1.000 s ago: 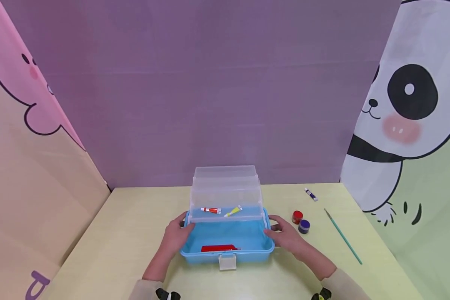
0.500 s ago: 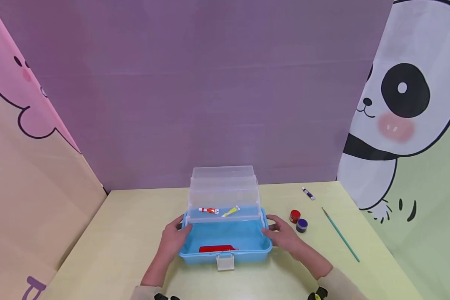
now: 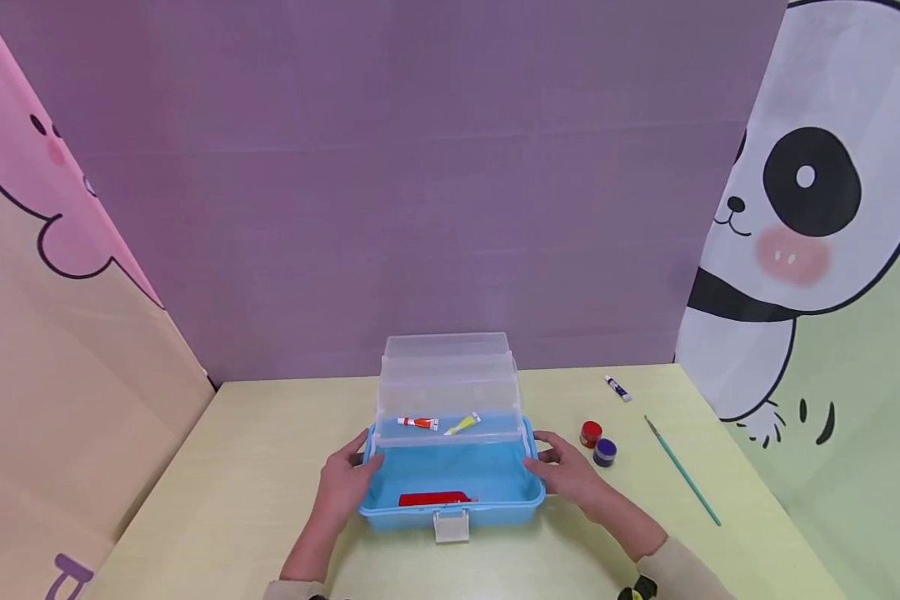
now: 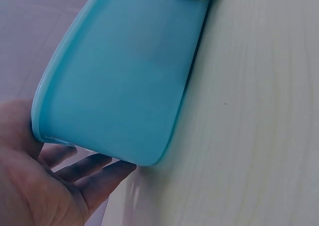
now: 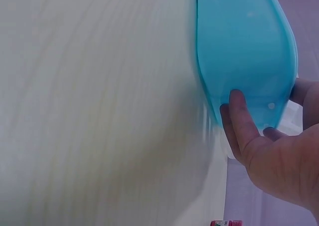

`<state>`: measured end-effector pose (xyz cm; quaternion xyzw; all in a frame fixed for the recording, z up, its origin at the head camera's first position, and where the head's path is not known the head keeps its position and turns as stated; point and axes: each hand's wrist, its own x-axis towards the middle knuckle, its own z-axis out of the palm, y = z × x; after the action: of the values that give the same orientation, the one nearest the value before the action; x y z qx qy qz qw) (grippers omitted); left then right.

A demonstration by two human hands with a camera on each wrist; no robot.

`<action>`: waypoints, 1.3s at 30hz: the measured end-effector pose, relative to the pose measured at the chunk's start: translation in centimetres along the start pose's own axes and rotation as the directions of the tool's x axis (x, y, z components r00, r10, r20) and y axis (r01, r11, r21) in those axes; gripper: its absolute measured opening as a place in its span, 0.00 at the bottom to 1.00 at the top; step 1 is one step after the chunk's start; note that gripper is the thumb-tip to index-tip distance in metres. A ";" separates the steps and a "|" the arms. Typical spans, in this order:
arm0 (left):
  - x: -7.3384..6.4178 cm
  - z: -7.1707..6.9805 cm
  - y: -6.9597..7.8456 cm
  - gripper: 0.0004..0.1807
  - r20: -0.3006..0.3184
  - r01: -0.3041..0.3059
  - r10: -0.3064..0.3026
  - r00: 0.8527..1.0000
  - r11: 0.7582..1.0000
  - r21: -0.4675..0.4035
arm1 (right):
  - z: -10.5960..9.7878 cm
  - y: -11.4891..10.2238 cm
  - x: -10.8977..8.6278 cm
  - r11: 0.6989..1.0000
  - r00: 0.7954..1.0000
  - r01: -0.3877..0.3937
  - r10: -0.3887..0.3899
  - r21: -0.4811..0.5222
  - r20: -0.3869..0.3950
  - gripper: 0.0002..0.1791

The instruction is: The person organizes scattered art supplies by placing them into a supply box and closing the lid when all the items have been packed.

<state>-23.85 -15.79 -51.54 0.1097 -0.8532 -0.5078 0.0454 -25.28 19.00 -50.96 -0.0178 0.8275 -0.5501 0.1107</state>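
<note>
A blue plastic storage box (image 3: 390,518) stands on the table with its clear lid (image 3: 447,358) raised. My left hand (image 3: 343,479) grips its left end, thumb over the rim and fingers outside. On the opposite end, my right hand (image 3: 570,475) holds the rim the same way; the right wrist view shows its fingers (image 5: 240,117) against the outer wall. An orange-red paint tube (image 3: 417,423) and a yellow one (image 3: 462,424) lie in the box's rear part, by the lid. A long red object (image 3: 433,498) with a clear tip lies inside at the front.
Right of the box stand a red paint pot (image 3: 591,433) and a dark blue one (image 3: 604,452). Behind them lies a small white-and-dark-blue tube (image 3: 618,388). A teal paintbrush (image 3: 682,471) lies farther right. A purple backdrop (image 3: 450,192) rises behind the table (image 3: 270,467).
The head view has shifted slightly. Both hands keep their hold on the box, and the box and the things around it stay in place.
</note>
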 end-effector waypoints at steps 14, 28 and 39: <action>0.0 0.0 0.1 0.33 -0.005 0.020 -0.020 1.000 0.999 -0.030 | -1.8 -2.3 0.5 0.998 1.000 0.026 -0.026 -0.056 -0.009 0.29; 0.1 0.3 -0.5 0.32 -0.016 0.041 -0.042 0.999 0.998 -0.050 | -8.1 -5.7 2.0 0.976 0.980 0.098 -0.129 -0.195 -0.154 0.20; 0.1 0.4 -0.7 0.32 -0.012 0.034 -0.034 0.999 0.997 -0.069 | -13.1 -5.0 5.4 0.951 0.959 0.029 -0.112 -0.308 -0.258 0.22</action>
<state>-23.90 -15.76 -52.31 0.1259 -0.8329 -0.5369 0.0460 -33.65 28.07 -42.38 0.0116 0.9077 -0.4185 -0.0283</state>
